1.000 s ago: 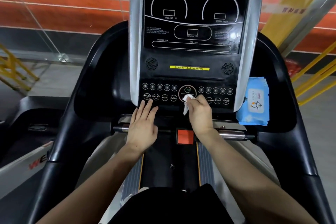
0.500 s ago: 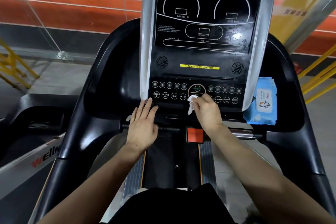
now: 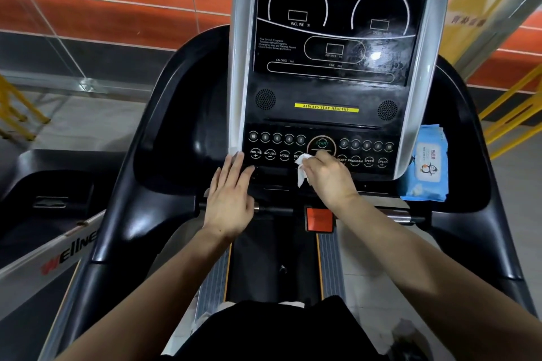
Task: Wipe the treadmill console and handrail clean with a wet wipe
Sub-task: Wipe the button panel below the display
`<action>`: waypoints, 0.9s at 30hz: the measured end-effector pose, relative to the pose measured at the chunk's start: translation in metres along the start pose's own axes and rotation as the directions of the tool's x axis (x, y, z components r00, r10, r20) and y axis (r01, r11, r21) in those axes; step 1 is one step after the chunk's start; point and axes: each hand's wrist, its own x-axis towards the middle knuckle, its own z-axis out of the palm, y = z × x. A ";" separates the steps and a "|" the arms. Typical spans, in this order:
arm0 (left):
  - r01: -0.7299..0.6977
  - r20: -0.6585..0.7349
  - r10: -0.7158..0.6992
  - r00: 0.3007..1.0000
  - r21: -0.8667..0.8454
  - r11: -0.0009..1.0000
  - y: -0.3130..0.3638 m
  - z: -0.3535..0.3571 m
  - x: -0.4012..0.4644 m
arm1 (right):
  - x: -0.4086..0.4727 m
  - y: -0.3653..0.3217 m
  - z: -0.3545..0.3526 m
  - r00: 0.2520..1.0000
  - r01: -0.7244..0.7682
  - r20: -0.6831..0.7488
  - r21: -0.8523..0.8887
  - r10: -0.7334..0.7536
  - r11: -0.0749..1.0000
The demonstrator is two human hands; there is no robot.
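Note:
The treadmill console [image 3: 331, 91] stands straight ahead, black with silver side trims and a row of buttons along its lower part. My right hand [image 3: 328, 177] grips a crumpled white wet wipe [image 3: 302, 168] and presses it on the buttons just below the START button. My left hand [image 3: 231, 196] lies flat with straight fingers on the console's lower left edge, fingertips near the INCLINE buttons. A chrome-and-black handrail bar [image 3: 275, 209] runs across under both hands; my left palm covers part of it.
A blue pack of wet wipes [image 3: 428, 167] stands in the tray to the console's right. A red safety tab [image 3: 319, 219] sits below the console's centre. Black side arms curve down on both sides. Another treadmill [image 3: 44, 214] is at my left, yellow railings at far right.
The view has shifted so the console sits further right. My right hand has slid the wipe slightly left across the buttons below START. My left hand has kept its place.

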 end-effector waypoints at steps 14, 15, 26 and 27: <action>0.118 -0.023 -0.117 0.993 0.029 0.993 -0.033 -0.011 -0.018 | 0.048 -0.109 0.007 0.994 0.091 -0.068 0.145 -0.082 0.985; 0.124 -0.022 -0.123 0.992 0.028 0.992 -0.034 -0.013 -0.020 | 0.050 -0.111 0.007 0.996 0.085 -0.034 0.146 -0.081 0.986; 0.132 -0.087 -0.138 0.987 -0.076 0.988 -0.028 -0.021 -0.020 | 0.013 -0.077 0.017 0.986 -0.148 0.025 0.597 0.166 0.789; 0.128 -0.129 -0.141 0.982 -0.109 0.986 -0.025 -0.022 -0.017 | 0.007 -0.073 0.016 0.981 -0.164 0.028 0.636 0.190 0.754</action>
